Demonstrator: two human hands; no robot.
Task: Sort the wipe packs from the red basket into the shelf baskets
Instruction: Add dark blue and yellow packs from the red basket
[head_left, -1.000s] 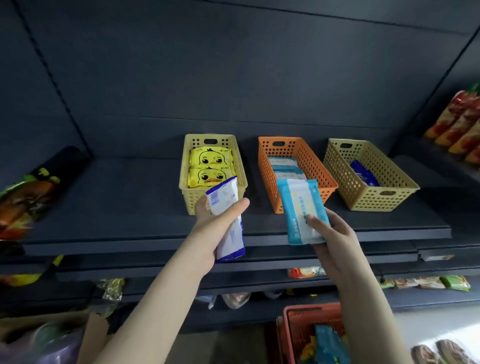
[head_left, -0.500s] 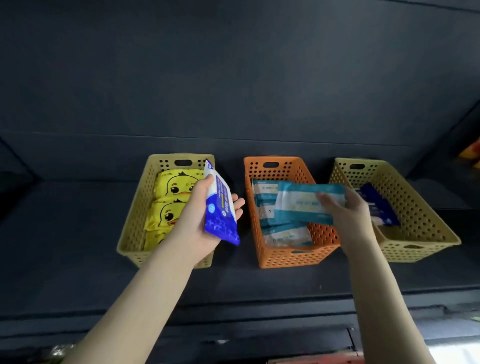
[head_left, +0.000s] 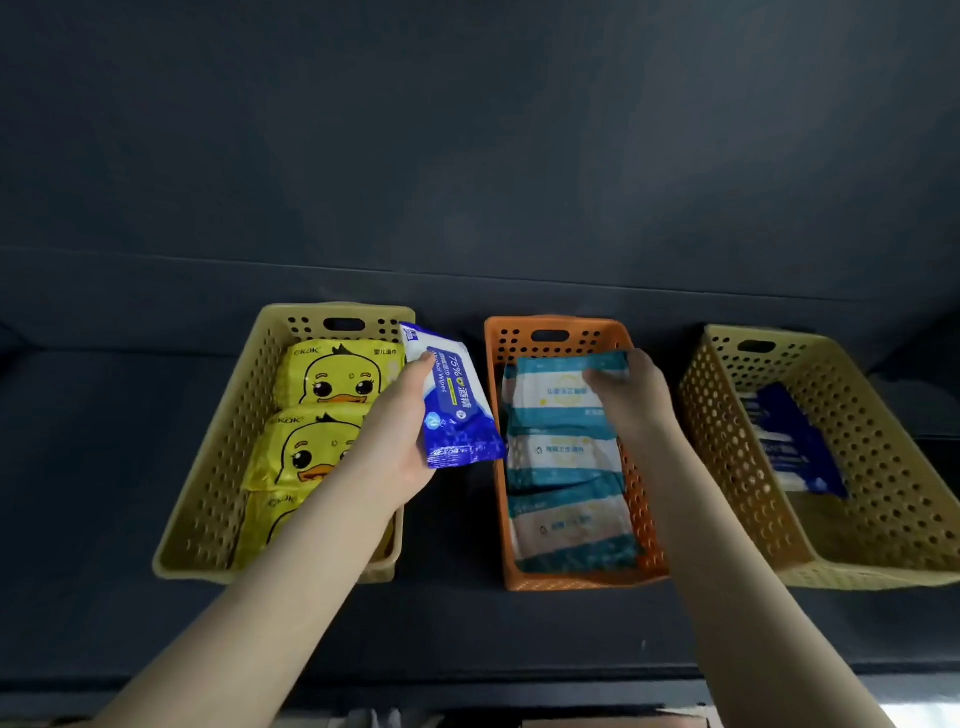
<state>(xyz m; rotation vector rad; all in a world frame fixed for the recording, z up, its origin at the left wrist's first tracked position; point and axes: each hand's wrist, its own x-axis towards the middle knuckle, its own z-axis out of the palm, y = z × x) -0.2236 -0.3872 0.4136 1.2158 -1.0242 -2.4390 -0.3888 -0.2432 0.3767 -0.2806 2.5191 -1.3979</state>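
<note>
Perforated plastic orange basket (head_left: 556, 581) — glossy film yellow duck packs (head_left: 332, 376) — on a matt dark shelf (head_left: 93, 467).

Dark matte shelf (head_left: 104, 597). Three perforated plastic baskets stand on it in a row, gaps between: left yellow basket (head_left: 218, 467), orange basket (head_left: 558, 582) in the middle, right yellow basket (head_left: 883, 571). Each runs front to back.

Rightmost basket (head_left: 857, 574) partly beyond frame edge

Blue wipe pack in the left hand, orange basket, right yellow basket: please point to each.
blue wipe pack (head_left: 460, 415): head view, printed front face.
orange basket (head_left: 571, 581): head view, near wall.
right yellow basket (head_left: 872, 574): head view, near wall.
</note>
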